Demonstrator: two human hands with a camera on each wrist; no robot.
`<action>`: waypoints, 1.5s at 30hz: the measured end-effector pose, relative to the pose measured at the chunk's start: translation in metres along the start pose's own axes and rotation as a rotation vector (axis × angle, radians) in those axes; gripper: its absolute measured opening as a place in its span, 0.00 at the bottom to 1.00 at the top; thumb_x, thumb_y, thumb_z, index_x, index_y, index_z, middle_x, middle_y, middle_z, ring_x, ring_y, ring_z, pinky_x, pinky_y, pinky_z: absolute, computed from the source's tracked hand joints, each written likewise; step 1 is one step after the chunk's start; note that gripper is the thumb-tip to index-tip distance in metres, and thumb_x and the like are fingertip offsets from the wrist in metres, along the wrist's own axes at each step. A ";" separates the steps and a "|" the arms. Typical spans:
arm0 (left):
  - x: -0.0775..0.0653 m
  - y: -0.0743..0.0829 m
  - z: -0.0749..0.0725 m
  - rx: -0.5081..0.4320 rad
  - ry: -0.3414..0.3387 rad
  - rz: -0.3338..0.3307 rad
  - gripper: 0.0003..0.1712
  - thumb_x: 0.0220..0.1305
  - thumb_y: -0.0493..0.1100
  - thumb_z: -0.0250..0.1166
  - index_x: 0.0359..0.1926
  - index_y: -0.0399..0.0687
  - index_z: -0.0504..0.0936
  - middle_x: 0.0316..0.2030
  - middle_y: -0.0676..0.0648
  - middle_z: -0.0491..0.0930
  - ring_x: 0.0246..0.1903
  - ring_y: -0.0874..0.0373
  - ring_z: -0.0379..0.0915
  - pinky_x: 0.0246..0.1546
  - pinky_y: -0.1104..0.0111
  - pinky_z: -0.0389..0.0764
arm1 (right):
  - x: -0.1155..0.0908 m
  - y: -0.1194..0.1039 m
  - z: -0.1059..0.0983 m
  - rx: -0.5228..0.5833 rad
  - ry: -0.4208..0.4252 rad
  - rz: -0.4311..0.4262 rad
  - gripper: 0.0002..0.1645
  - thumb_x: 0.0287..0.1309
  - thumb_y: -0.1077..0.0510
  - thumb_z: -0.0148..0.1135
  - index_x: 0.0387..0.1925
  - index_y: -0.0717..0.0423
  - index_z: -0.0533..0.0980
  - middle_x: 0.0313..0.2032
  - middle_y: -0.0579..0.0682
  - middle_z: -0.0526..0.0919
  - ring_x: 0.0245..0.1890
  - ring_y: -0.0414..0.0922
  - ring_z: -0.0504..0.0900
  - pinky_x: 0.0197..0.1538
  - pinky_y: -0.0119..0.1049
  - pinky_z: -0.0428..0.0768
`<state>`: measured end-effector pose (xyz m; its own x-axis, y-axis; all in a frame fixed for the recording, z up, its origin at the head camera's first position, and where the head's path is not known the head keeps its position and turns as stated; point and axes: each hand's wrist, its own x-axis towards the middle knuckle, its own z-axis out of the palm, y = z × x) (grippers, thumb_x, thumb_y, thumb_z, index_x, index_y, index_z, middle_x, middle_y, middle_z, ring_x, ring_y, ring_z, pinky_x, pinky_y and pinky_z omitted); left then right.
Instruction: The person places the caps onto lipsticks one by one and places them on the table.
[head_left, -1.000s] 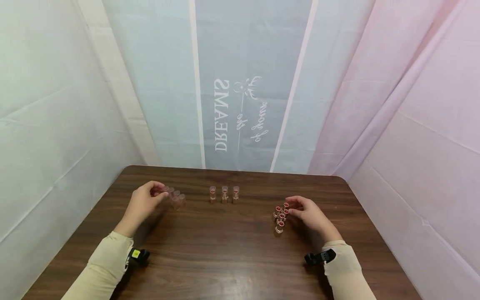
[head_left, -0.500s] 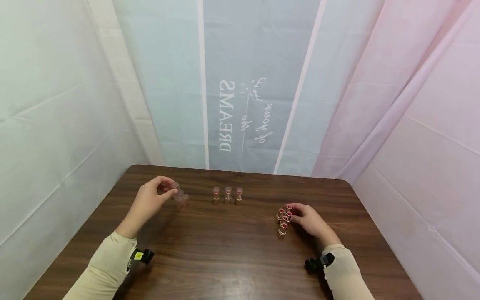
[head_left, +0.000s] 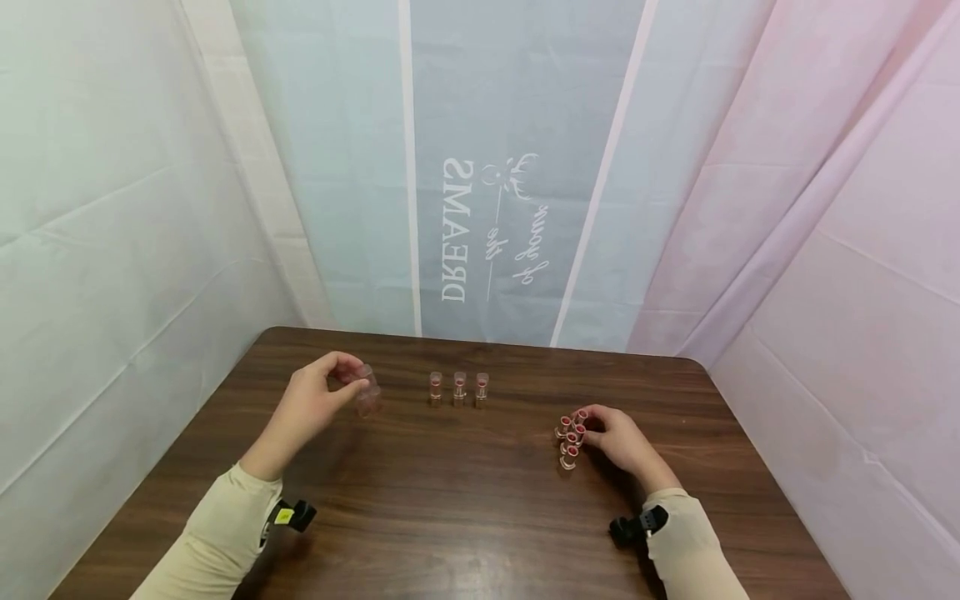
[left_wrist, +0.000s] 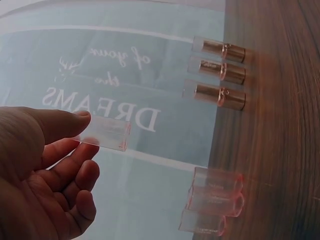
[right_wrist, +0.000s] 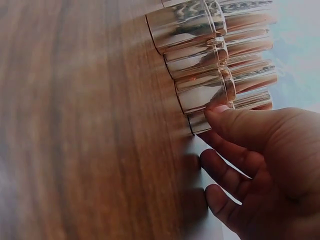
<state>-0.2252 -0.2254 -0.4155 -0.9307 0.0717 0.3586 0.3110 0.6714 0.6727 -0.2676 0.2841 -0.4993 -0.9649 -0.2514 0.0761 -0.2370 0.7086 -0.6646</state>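
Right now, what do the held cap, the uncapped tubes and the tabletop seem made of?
Held cap: probably clear, glossy plastic; it is transparent with shiny edges.
Uncapped tubes: polished, gold-coloured metal or metallised plastic; bright reflections suit both.
Tabletop: satin wood or laminate; dark grain and soft glare show.

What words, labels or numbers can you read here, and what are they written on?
"DREAMS": on the backdrop cloth, letters mirrored.
"the": same cloth, mirrored.
"of your": same cloth, mirrored.
Curly mark on that cloth: I can't tell if it's a word.
Yellow label at the left wrist: too small to read.
Clear cap in the left hand: faint print, unreadable.
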 end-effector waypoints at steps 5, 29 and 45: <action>-0.002 0.000 0.003 -0.012 -0.011 0.020 0.15 0.66 0.47 0.73 0.50 0.47 0.82 0.40 0.49 0.84 0.39 0.56 0.79 0.37 0.68 0.78 | -0.002 -0.002 -0.009 -0.027 0.086 0.015 0.11 0.62 0.56 0.72 0.45 0.54 0.82 0.39 0.47 0.86 0.40 0.44 0.81 0.44 0.40 0.79; -0.010 0.019 0.034 -0.082 -0.157 0.046 0.11 0.67 0.44 0.72 0.48 0.52 0.84 0.40 0.54 0.85 0.37 0.61 0.79 0.37 0.68 0.80 | -0.030 -0.151 0.015 0.217 0.246 -0.133 0.11 0.59 0.58 0.75 0.39 0.56 0.81 0.34 0.49 0.84 0.34 0.45 0.81 0.39 0.35 0.82; -0.018 0.042 0.040 -0.148 -0.222 0.135 0.11 0.65 0.45 0.73 0.48 0.57 0.85 0.39 0.58 0.84 0.31 0.59 0.77 0.32 0.70 0.78 | -0.035 -0.155 0.084 0.022 0.115 -0.312 0.11 0.55 0.51 0.78 0.36 0.44 0.81 0.37 0.40 0.83 0.38 0.49 0.80 0.42 0.34 0.77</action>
<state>-0.2033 -0.1691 -0.4201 -0.8933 0.3236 0.3119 0.4443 0.5314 0.7212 -0.1875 0.1273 -0.4617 -0.8530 -0.3772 0.3607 -0.5216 0.5946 -0.6119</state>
